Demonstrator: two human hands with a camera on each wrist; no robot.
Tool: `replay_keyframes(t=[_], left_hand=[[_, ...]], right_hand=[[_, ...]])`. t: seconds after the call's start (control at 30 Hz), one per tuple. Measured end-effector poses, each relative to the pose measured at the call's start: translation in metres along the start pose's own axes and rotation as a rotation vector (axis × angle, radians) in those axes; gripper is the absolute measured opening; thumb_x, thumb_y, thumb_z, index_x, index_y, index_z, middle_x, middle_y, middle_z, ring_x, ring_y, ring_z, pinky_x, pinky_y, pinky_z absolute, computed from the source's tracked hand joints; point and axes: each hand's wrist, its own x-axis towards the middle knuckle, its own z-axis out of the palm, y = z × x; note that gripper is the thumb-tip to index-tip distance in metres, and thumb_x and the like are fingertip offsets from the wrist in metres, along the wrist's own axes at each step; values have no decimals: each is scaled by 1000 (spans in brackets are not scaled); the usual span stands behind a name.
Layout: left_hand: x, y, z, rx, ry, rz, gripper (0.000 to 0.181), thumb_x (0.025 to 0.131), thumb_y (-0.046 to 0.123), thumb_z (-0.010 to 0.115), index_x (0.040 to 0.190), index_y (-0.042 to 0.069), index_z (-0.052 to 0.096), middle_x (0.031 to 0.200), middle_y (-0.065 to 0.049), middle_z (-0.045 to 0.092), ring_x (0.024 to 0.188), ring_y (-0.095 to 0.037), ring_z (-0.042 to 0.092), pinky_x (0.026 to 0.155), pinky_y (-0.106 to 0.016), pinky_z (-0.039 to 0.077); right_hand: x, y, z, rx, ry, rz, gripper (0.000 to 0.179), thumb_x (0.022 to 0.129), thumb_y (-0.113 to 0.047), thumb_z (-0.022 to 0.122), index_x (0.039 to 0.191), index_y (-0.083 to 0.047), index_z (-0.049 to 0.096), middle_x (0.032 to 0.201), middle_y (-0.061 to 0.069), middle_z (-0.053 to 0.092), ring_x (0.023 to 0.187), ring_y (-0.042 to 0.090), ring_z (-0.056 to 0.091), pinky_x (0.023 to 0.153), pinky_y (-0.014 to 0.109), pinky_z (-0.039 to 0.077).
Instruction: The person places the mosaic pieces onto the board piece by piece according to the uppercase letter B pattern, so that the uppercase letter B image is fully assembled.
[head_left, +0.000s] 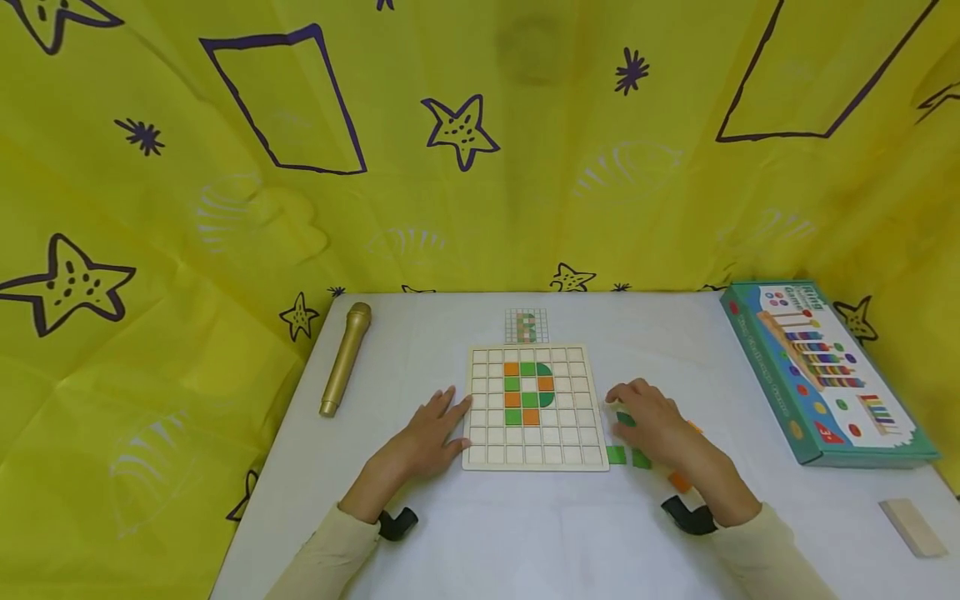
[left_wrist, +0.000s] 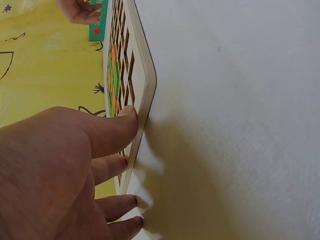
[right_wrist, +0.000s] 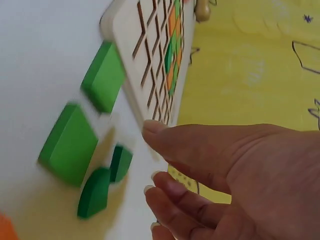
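Note:
A wooden grid board (head_left: pixel 491 455) lies flat, with orange, light green and dark green tiles set in its cells in the shape of a letter P. My left hand (head_left: pixel 427 437) rests at the board's left edge, thumb and fingertips against the rim (left_wrist: pixel 145 107) and fingers spread. Over the loose tiles at the right side hovers my right hand (head_left: pixel 651 421), thumb apart from loosely bent fingers and nothing between them. Beneath it lie light green square tiles (right_wrist: pixel 105 80), smaller dark green curved tiles (right_wrist: pixel 95 192) and orange tiles (head_left: pixel 680 482), partly hidden by the hand.
Behind the board lies a small pattern card (head_left: pixel 526 326) showing a coloured letter on a grid. A gold microphone (head_left: pixel 347 358) is at the left, a green game box (head_left: pixel 832 367) at the right. Near the right edge sits a pale wooden block (head_left: pixel 912 527). Yellow cloth (head_left: pixel 465 217) hangs behind.

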Motion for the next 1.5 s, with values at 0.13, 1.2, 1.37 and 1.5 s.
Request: replay_keyframes(t=[0.13, 1.2, 1.37, 1.5], left_hand=[[1, 0, -1, 10, -4, -13, 70, 107, 38, 61, 167, 16, 32, 176, -18, 17, 163, -39, 13, 130, -59, 20], [-1, 0, -3, -20, 2, 35, 68, 108, 34, 59, 167, 11, 33, 174, -22, 18, 162, -42, 14, 129, -63, 19], [-1, 0, -2, -21, 3, 32, 69, 108, 36, 59, 167, 13, 32, 175, -21, 18, 162, -41, 14, 129, -62, 18], [-2, 0, -2, -22, 4, 30, 68, 109, 36, 59, 167, 13, 33, 175, -21, 18, 163, -41, 14, 129, -62, 19]], right_hand=[[-4, 14, -6, -19, -33, 60, 40, 95, -13, 80, 129, -3, 64, 128, 20, 60, 113, 37, 55, 91, 54, 44], [11, 24, 14, 68, 82, -51, 22, 101, -2, 68, 123, 3, 64, 115, 16, 61, 106, 33, 62, 95, 52, 55], [14, 26, 15, 43, 77, -30, 22, 103, -3, 65, 124, 3, 64, 116, 16, 61, 107, 33, 63, 95, 51, 56], [14, 25, 15, 37, 80, -25, 21, 103, -4, 65, 124, 2, 64, 116, 16, 62, 106, 32, 64, 95, 52, 56]])
